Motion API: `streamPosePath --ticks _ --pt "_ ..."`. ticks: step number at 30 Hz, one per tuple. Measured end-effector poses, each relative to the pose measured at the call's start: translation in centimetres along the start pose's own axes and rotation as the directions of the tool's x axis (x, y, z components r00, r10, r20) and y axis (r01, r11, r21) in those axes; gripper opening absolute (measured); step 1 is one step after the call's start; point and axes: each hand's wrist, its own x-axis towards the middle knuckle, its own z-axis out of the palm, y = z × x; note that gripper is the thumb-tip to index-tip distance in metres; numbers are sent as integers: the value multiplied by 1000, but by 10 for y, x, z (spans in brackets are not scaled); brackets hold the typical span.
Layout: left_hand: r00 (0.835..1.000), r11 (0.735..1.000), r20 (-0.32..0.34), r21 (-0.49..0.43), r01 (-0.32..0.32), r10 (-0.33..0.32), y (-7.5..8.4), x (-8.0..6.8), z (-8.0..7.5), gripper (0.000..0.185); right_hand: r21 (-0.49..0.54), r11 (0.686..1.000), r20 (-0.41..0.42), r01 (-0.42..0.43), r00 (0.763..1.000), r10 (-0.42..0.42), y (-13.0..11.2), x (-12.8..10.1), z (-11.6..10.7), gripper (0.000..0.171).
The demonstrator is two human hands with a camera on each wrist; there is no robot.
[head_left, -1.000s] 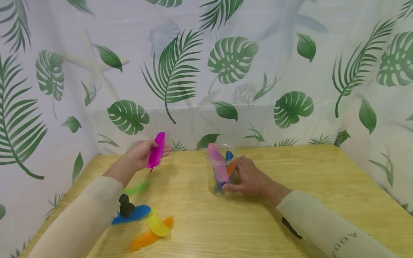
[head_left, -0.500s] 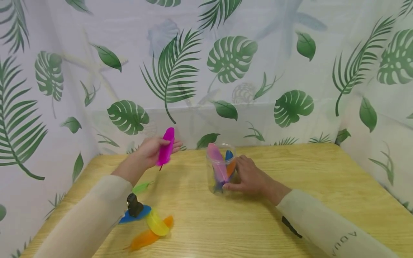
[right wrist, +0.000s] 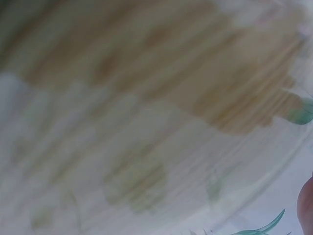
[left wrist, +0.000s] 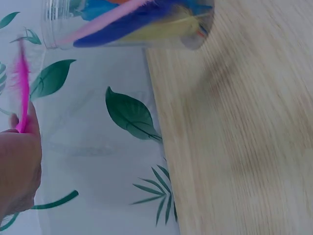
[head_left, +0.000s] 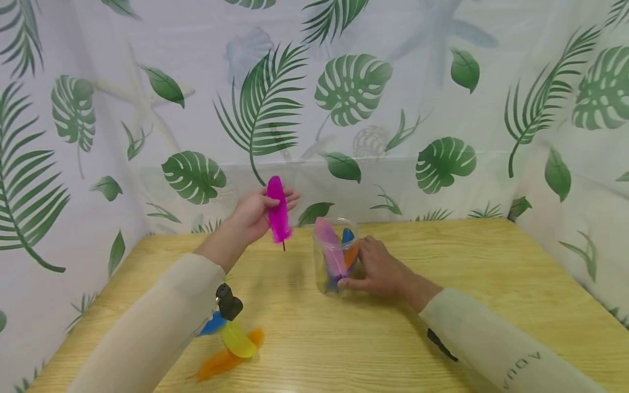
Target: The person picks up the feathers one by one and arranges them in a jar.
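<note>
Left hand [head_left: 254,214]: pinching magenta feather [head_left: 278,215], quill [head_left: 284,246] down, raised left of jar [head_left: 321,279]; best held lightly, without crushing.
Right hand [head_left: 385,270]: curled round jar; best steadied firmly, without squeezing.

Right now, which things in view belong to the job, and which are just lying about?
In the job:
magenta feather, pinched in the left hand
clear jar, gripped by the right hand
pale pink feather, inside the jar

Lying about, not held (perhaps wanted later):
yellow feather
orange feather
blue feather

Backdrop only: leaf-print sheet.
</note>
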Motion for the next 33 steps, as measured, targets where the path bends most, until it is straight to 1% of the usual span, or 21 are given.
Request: streamPosePath --ticks 5,8,11,14,16,18,20,23,26,33 --pt "995 993 -33 -69 -96 94 4 2 14 51 -3 1000 23 -23 999 23 -2 1 0 73" --pt "988 981 -44 -122 -153 148 5 4 24 50 1 999 31 -35 999 35 -2 1 0 73" --pt "979 963 -53 -176 -205 198 5 7 34 52 10 999 37 -49 998 49 -2 1 -1 74" --pt "971 952 -61 -192 -238 230 3 11 44 51 9 998 42 -63 997 62 -2 1 -1 76" --pt "967 951 -62 -176 -253 246 0 13 49 49 11 997 53 -73 996 72 -2 2 -1 78" --pt "965 955 -60 -139 -261 255 -4 15 52 45 15 997 61 -80 995 79 -3 2 -2 80" --pt "966 961 -45 -100 -257 254 -8 15 54 43 23 995 70 -95 993 93 -4 3 -2 83" --pt "967 967 -16 -42 -253 253 -13 14 54 42 29 993 77 -115 991 112 -5 3 -2 86" --pt "969 969 15 -7 -246 246 -16 11 52 41 30 991 81 -130 989 127 -5 2 -2 86" --pt "970 970 66 48 -238 234 -17 7 52 40 32 988 82 -154 985 151 -5 0 -2 82"
